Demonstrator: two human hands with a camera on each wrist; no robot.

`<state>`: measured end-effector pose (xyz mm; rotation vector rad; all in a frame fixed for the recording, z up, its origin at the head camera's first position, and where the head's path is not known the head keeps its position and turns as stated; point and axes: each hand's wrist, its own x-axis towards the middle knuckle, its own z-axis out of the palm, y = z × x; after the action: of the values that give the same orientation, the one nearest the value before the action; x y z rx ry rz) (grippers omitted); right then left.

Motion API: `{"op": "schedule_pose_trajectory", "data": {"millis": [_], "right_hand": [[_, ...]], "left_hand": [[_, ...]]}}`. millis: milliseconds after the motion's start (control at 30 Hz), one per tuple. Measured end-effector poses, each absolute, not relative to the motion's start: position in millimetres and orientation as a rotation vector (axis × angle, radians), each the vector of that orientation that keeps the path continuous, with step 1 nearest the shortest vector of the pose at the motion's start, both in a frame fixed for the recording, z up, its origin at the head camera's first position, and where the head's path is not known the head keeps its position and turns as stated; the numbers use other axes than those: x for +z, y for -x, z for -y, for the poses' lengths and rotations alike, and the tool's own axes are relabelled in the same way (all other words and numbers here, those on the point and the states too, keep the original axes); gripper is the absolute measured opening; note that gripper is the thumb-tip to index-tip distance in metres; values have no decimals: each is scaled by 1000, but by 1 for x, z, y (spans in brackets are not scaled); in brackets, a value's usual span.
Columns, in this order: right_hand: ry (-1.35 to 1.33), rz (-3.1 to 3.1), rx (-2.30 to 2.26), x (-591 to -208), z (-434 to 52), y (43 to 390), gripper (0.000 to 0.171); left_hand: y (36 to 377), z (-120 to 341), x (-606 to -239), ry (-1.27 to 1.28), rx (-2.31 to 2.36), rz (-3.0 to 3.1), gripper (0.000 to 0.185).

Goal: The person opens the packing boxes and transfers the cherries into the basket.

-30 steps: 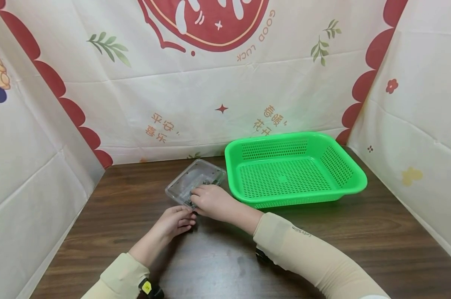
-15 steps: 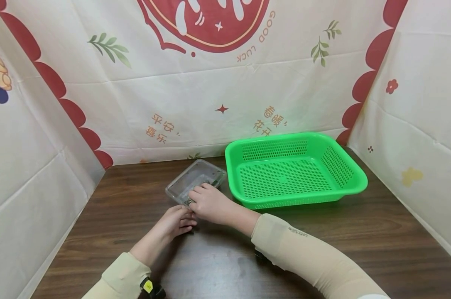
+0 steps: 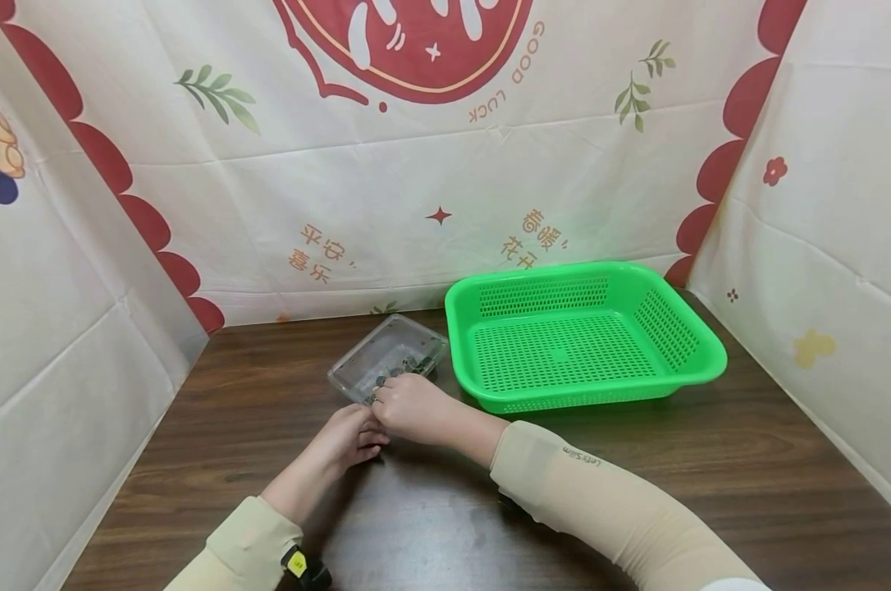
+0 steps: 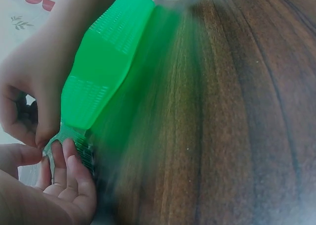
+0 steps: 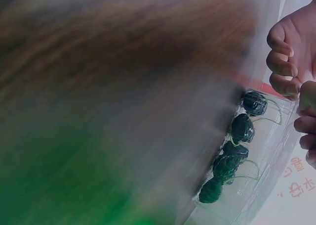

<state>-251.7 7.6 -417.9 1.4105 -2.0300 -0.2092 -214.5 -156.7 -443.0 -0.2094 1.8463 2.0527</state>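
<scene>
A clear plastic box (image 3: 372, 357) sits on the table left of the green basket. Along its near right side lie small dark fruits (image 5: 242, 128) with thin green stems, like cherries. My left hand (image 3: 345, 443) is at the box's near corner, thumb and forefinger on its edge, the other fingers curled below. Close against it, my right hand (image 3: 412, 408) reaches over the same corner with curled fingers. In the left wrist view the right thumb and finger of that hand meet beside the left thumb; I cannot tell what they pinch.
A large green plastic basket (image 3: 564, 386) with perforated sides stands right of the box at the back. The dark wooden table (image 3: 217, 410) ends against a printed cloth backdrop (image 3: 386, 189), with white cloth on both sides.
My right hand has drawn back from over the fruits toward the near corner and my left fingertips, showing more dark fruits. The left hand stays nearly still.
</scene>
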Motion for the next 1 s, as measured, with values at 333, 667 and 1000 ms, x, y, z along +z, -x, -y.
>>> {"op": "schedule_pose_trajectory", "data": {"millis": [333, 667, 1000], "right_hand": [[-1419, 2089, -209, -414, -5, 247, 10], [-1399, 2100, -183, -408, -5, 245, 10], [-1364, 2095, -160, -401, -9, 248, 16]], "left_hand": [[213, 151, -440, 262, 2098, -1828, 9], [212, 143, -442, 260, 2213, -1796, 7], [215, 144, -445, 200, 2196, -1763, 9]]}}
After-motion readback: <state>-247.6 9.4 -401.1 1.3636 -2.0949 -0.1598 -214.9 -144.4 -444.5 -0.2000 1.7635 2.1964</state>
